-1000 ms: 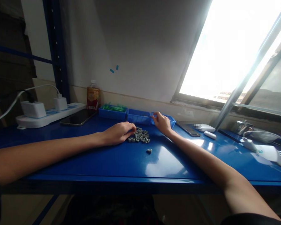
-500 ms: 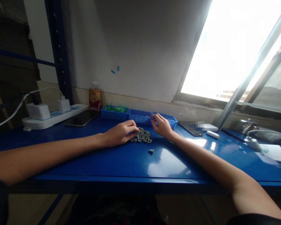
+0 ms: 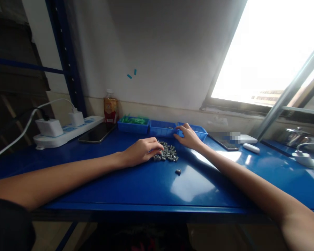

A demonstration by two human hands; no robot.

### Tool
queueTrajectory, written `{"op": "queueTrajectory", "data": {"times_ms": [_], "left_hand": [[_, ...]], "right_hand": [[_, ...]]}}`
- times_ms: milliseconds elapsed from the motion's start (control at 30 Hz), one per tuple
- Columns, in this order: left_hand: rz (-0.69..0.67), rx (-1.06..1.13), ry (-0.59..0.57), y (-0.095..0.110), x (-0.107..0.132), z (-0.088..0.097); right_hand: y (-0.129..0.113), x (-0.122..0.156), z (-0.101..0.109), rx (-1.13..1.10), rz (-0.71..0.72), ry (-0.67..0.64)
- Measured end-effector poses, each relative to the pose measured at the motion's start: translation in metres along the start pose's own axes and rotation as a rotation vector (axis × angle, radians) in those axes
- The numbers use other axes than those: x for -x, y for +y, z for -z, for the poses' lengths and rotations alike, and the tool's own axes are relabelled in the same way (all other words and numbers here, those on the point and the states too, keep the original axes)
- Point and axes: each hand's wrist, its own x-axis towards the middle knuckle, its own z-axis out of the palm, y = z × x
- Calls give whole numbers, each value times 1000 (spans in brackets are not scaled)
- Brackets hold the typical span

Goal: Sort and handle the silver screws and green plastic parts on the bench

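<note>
A heap of several small grey metal parts (image 3: 167, 153) lies on the blue table (image 3: 146, 181). My left hand (image 3: 142, 152) rests at the heap's left edge, fingers curled, fingertips touching the parts. My right hand (image 3: 188, 136) sits behind the heap at the rim of the right blue tray (image 3: 200, 131), fingers pinched together; what they hold is too small to name. One loose grey part (image 3: 178, 171) lies apart, nearer to me. A middle blue tray (image 3: 162, 128) and a left blue tray (image 3: 133, 124) holding green pieces stand at the wall.
A white power strip (image 3: 64, 134) with chargers and a dark phone (image 3: 95, 132) lie at the left. A small drink pouch (image 3: 110, 109) stands by the wall. Another phone (image 3: 223, 141), a white case (image 3: 252, 148) and a cabled white device (image 3: 305, 158) lie at the right.
My right hand has moved from above the heap back to the right tray's rim. My left hand stays at the heap. The view has shifted slightly.
</note>
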Motion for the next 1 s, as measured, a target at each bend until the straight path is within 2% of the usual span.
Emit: {"op": "queueTrajectory", "data": {"times_ms": [133, 267, 367, 467, 567, 667, 800, 1000], "left_hand": [[-23, 24, 10, -2, 1, -1], [-21, 1, 37, -3, 1, -2], [-16, 6, 51, -5, 0, -1], [6, 9, 44, -6, -1, 1], [31, 23, 48, -5, -2, 3], [4, 66, 11, -3, -2, 5], [-36, 87, -18, 0, -2, 5], [7, 61, 40, 4, 1, 5]], "right_hand": [[-18, 11, 21, -11, 94, 37], [-53, 20, 41, -46, 275, 10], [-76, 25, 45, -107, 386, 28], [-89, 31, 42, -101, 477, 18], [-91, 35, 42, -74, 475, 26], [-93, 36, 44, -77, 445, 56], [-100, 37, 43, -91, 476, 86], [-106, 38, 39, -167, 435, 143]]}}
